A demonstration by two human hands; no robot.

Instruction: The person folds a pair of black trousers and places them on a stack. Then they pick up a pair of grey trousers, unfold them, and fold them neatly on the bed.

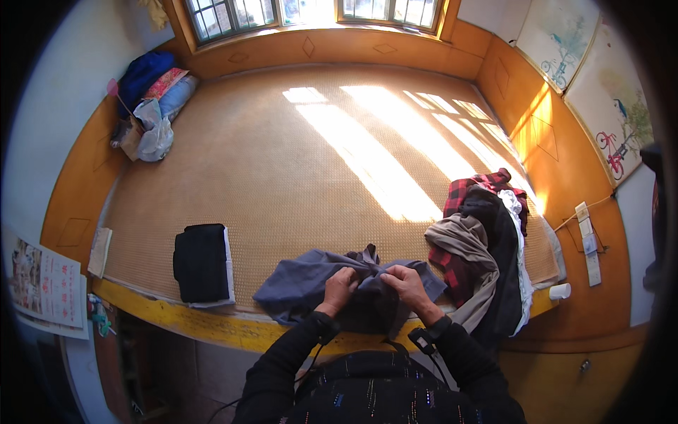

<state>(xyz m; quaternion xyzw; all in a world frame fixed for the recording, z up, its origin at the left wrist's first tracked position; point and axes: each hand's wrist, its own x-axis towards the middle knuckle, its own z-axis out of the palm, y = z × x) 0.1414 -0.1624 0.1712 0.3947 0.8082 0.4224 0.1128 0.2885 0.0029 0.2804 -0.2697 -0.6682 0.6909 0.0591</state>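
A grey-blue cloth garment (302, 278) lies crumpled over the front edge of the woven mat, its lower part hanging past the yellow board. My left hand (340, 289) pinches the fabric near its middle. Just to the right, my right hand (408, 286) grips the same garment between thumb and fingers. Darker fabric shows beneath and between the hands; whether it is the garment's inside I cannot tell. To the left rests a neatly folded stack, a black cloth (201, 263) on top of a white one (230, 270).
A heap on the right holds a red-and-black checked garment (458, 193), a taupe garment (466, 238), and black and white clothes. The woven mat (254, 159) covers the platform, edged by a yellow board (212, 328). Bedding (177, 98) and plastic bags (156, 139) sit far left. A white cup (560, 291) stands right.
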